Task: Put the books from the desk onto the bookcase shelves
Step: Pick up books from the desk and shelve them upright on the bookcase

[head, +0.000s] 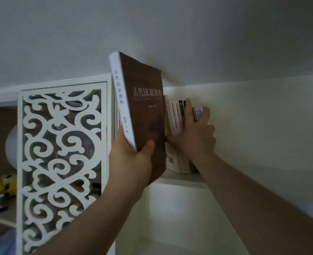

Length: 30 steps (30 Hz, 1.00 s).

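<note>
A thick brown book [142, 107] with a white spine and Chinese lettering stands upright at the front edge of the top shelf [181, 178]. My left hand [133, 155] grips its lower end, thumb on the brown cover. To its right a row of several upright books [176, 116] stands on the shelf. My right hand [194, 133] rests against these books, fingers spread over their spines and reaching between them. The brown book's top sticks up above the bookcase.
A white carved fretwork door panel [62, 153] hangs at the left, close to my left forearm. Behind it are a white globe lamp [11, 144] and small toys [3, 184] on a lower shelf. The white bookcase side wall [262, 126] is at the right, the ceiling above.
</note>
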Tool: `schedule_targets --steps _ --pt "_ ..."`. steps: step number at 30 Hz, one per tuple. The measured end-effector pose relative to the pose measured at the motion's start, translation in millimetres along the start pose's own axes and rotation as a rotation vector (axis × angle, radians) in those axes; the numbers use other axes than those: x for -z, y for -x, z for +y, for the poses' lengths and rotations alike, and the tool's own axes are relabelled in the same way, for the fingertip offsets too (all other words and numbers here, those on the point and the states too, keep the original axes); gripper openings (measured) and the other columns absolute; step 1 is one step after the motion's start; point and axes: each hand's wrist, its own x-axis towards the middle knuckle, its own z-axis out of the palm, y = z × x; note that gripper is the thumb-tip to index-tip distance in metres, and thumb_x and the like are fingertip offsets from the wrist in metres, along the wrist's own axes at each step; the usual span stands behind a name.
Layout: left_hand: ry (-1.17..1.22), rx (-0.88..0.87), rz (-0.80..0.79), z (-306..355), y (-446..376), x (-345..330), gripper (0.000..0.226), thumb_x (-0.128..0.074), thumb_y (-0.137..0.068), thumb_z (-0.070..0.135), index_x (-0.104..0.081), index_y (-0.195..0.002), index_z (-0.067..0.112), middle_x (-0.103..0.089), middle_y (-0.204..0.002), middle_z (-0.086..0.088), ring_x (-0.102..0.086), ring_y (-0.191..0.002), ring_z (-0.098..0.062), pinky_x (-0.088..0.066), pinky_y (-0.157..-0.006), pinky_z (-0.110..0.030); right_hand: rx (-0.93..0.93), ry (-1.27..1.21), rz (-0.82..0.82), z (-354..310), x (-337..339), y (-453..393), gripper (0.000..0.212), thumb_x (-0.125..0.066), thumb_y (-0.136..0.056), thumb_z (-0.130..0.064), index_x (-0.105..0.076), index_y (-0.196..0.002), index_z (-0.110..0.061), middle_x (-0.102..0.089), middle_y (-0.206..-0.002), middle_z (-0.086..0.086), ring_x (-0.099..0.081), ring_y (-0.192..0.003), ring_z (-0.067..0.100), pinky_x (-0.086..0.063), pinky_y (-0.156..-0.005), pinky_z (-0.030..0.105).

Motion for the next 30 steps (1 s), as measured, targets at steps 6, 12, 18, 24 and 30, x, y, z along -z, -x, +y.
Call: schedule_targets --steps 6,12,18,24,30 --pt "-0.066 -0.013 0.046 -7.9 -10.5 -20.4 0.059 -0.071 -0.095 0.009 -0.046 -0.133 0.047 -0.054 -0.108 0.029 -0.055 -0.1 0.002 -0.049 -0.081 -0.021 0.024 -0.033 -0.029 6.2 3.3 -2.0 0.129 -0.077 -0.068 -0.074 0.013 -0.158 -0.054 0.007 -0.166 0.006 -0.04 -0.126 0.051 -0.049 -0.099 0.059" --pt "-0.232 0.105 0.064 -40.5 -21.6 -21.4 0.061 -0.063 -0.099 0.006 -0.039 -0.15 0.03 -0.055 -0.135 0.006 -0.055 -0.126 -0.021 -0.053 -0.101 -0.046 0.024 -0.028 -0.025 4.3 2.1 -0.4 0.128 -0.076 -0.065 -0.069 0.011 -0.158 -0.054 0.004 -0.165 0.006 -0.041 -0.122 0.048 -0.05 -0.096 0.056" --pt "-0.342 -0.073 -0.124 -65.6 -28.7 -60.4 0.061 -0.063 -0.101 0.013 -0.035 -0.151 0.034 -0.055 -0.146 0.009 -0.051 -0.14 -0.017 -0.05 -0.112 -0.048 0.028 -0.051 -0.032 7.4 2.9 -1.8 0.129 -0.077 -0.065 -0.075 0.012 -0.157 -0.056 0.004 -0.164 0.002 -0.041 -0.126 0.049 -0.05 -0.097 0.057" --pt "-0.658 -0.159 -0.026 -95.7 -56.0 -56.4 0.088 -0.056 -0.103 0.012 0.003 -0.164 0.033 -0.036 -0.162 -0.005 -0.046 -0.143 -0.025 -0.048 -0.113 -0.055 0.046 -0.017 -0.016 10.3 3.2 -4.0 0.128 -0.076 -0.069 -0.077 0.013 -0.157 -0.054 0.005 -0.163 0.002 -0.042 -0.127 0.049 -0.05 -0.095 0.053" --pt "-0.911 -0.203 -0.187 -107.2 -76.0 -51.9 0.065 -0.052 -0.107 0.036 -0.015 -0.154 0.01 -0.069 -0.121 -0.018 -0.074 -0.098 -0.031 -0.065 -0.083 -0.045 0.04 0.02 -0.018 2.8 1.4 -1.1 0.126 -0.074 -0.07 -0.08 0.011 -0.159 -0.052 0.005 -0.164 0.003 -0.043 -0.128 0.049 -0.05 -0.096 0.052"
